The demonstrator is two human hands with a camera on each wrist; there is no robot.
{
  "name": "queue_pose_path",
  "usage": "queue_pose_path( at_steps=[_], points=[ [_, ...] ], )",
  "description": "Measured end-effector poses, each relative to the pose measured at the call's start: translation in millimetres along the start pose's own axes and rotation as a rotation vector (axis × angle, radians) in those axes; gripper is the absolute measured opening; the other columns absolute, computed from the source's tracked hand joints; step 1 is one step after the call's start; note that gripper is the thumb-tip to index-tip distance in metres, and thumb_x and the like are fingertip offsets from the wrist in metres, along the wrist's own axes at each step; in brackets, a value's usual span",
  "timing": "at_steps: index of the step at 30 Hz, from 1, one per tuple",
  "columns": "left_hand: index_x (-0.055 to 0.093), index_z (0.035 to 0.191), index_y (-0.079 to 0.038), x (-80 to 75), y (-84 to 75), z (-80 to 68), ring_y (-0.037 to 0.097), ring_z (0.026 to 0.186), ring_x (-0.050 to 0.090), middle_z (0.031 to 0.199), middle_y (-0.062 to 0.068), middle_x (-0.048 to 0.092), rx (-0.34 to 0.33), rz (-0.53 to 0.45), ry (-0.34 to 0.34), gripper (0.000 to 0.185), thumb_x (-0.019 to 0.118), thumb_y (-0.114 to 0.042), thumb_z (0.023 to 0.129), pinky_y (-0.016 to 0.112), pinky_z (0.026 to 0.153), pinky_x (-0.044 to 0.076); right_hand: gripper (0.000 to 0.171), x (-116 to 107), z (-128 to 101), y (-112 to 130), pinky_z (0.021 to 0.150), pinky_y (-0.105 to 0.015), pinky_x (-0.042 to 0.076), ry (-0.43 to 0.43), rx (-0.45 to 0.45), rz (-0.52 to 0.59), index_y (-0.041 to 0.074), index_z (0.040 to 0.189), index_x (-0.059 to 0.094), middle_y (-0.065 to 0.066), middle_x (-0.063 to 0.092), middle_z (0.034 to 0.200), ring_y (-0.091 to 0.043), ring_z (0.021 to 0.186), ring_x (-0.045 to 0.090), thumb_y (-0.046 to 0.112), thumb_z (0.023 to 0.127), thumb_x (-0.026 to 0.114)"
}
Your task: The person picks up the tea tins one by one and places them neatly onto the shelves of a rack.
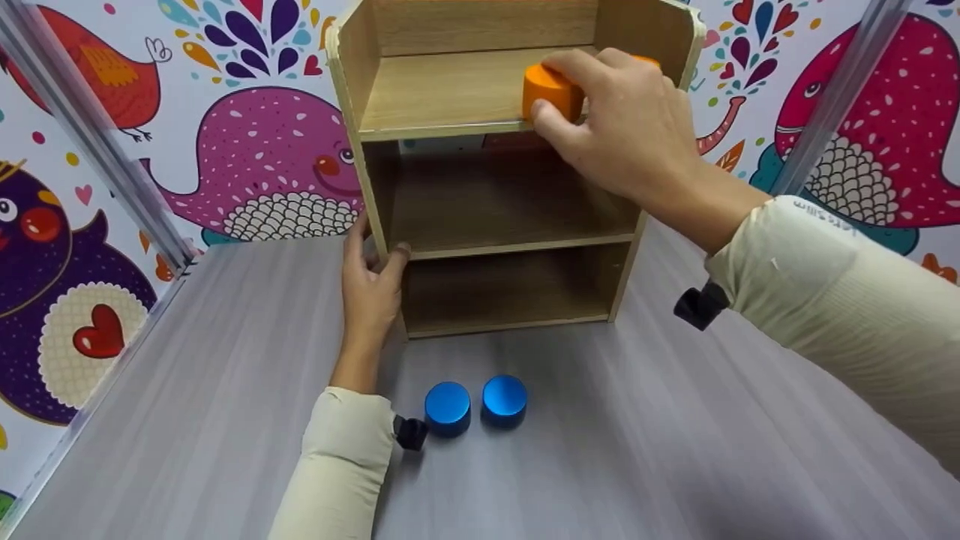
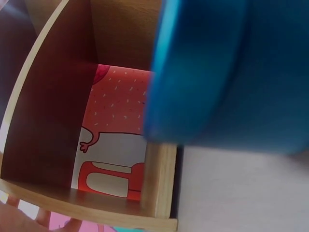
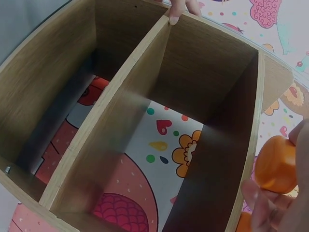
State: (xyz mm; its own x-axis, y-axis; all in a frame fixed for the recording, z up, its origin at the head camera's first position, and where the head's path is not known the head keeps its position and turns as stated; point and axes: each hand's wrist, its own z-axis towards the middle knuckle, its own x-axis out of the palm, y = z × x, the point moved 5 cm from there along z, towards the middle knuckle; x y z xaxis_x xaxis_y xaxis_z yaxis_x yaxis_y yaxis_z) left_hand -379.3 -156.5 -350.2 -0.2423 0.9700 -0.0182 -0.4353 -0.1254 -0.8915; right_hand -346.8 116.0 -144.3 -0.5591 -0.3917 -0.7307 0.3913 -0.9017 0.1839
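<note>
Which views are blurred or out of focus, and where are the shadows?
Head view: sharp, slight blur at the right hand; the shelf has dark lower compartments. Left wrist view: a blue cylinder fills the frame, too near and out of focus. Right wrist view: the divider and the orange cylinder look soft.

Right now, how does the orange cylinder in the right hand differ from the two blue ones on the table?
The orange cylinder sits on the top shelf of the wooden shelf unit, while the blue cylinders stand on the grey table in front of it. The right hand grips the orange one; no hand touches the blue ones, and the left hand holds the unit's side. All look like short, flat-topped cylinders of similar size.
</note>
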Motion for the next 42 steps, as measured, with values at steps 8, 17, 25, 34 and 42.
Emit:
queue_pose_path(
  at_steps=[8, 17, 25, 34, 42],
  points=[
    [0.037, 0.158, -0.018, -1.0, 0.7, 0.1, 0.030, 0.125, 0.052, 0.153, 0.007, 0.042, 0.005, -0.016, -0.009, 0.068, 0.063, -0.018, 0.095, 0.051, 0.105, 0.046, 0.053, 6.4, 3.3, -1.4, 0.093, -0.055, 0.053, 0.034, 0.022, -0.019, 0.030, 0.146, 0.056, -0.010, 0.063, 0.138, -0.034, 0.110, 0.063, 0.053, 0.099, 0.051],
    [0.038, 0.157, -0.019, -0.1, 0.5, -0.1, 0.026, 0.129, 0.050, 0.153, 0.005, 0.043, 0.006, 0.002, -0.012, 0.067, 0.064, -0.019, 0.096, 0.052, 0.108, 0.044, 0.055, 9.0, 3.4, -4.1, 0.094, -0.055, 0.053, 0.046, 0.041, -0.041, 0.031, 0.151, 0.049, -0.011, 0.062, 0.139, -0.036, 0.111, 0.063, 0.053, 0.101, 0.047],
    [0.038, 0.158, -0.019, 0.1, 1.2, 0.2, 0.030, 0.126, 0.052, 0.154, 0.005, 0.042, -0.007, -0.001, -0.015, 0.067, 0.063, -0.019, 0.096, 0.050, 0.106, 0.045, 0.054, 11.7, 3.1, -3.3, 0.087, -0.056, 0.055, 0.043, 0.038, -0.062, 0.026, 0.147, 0.050, -0.012, 0.065, 0.129, -0.036, 0.102, 0.064, 0.056, 0.102, 0.044],
    [0.037, 0.159, -0.020, 0.4, 2.7, 0.3, 0.030, 0.128, 0.049, 0.155, 0.007, 0.040, -0.018, 0.007, -0.012, 0.067, 0.063, -0.018, 0.096, 0.052, 0.106, 0.044, 0.055, 13.3, 1.7, -5.3, 0.089, -0.056, 0.055, 0.038, 0.028, -0.051, 0.027, 0.148, 0.048, -0.012, 0.064, 0.131, -0.036, 0.103, 0.064, 0.056, 0.101, 0.045],
    [0.038, 0.158, -0.020, 0.1, 2.5, -0.3, 0.030, 0.125, 0.050, 0.153, 0.007, 0.042, -0.010, 0.009, -0.024, 0.067, 0.064, -0.019, 0.096, 0.051, 0.105, 0.044, 0.062, 11.1, -1.5, -4.8, 0.096, -0.052, 0.055, 0.040, 0.039, -0.042, 0.029, 0.155, 0.038, -0.011, 0.058, 0.142, -0.034, 0.111, 0.065, 0.058, 0.101, 0.045]
  ],
)
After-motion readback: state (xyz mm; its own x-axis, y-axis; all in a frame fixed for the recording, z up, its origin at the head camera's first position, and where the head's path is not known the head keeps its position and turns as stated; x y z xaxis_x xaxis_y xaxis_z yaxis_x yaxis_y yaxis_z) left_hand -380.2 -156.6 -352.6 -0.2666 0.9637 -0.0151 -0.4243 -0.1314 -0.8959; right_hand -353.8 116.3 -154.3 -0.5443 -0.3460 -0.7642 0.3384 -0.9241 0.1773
